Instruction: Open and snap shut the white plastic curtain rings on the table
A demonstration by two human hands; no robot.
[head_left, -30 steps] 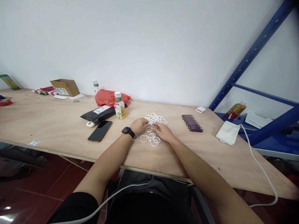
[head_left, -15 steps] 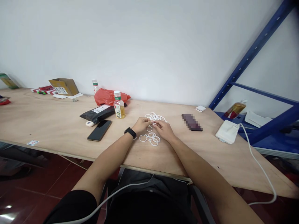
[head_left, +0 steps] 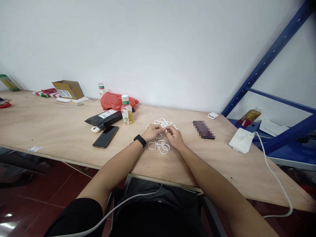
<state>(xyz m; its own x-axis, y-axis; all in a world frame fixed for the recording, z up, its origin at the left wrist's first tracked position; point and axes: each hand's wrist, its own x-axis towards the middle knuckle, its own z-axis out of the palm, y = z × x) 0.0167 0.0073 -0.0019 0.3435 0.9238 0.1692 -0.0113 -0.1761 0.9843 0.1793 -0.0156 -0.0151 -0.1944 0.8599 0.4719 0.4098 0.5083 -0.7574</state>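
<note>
Both my hands meet over the middle of the plywood table (head_left: 56,125). My left hand (head_left: 152,132), with a black smartwatch (head_left: 140,141) on its wrist, and my right hand (head_left: 174,137) pinch a small white plastic ring (head_left: 165,131) between their fingertips. Just beyond them lies a tangled heap of white rings (head_left: 163,123). A looser group of linked white rings (head_left: 159,147) sits just below my hands. Another ring (head_left: 130,143) pokes out from under my left wrist. My hands partly hide both groups.
To the left lie a black phone (head_left: 105,137), a black parcel (head_left: 103,119), a juice bottle (head_left: 126,112) and a red plastic bag (head_left: 116,101). A pixelated dark object (head_left: 203,129) and a white power bank (head_left: 241,141) with a cable lie right. A blue metal rack (head_left: 269,72) stands beyond.
My left hand has shifted slightly right, closer to my right hand. The view has tilted a little. The rings on the table look much the same.
</note>
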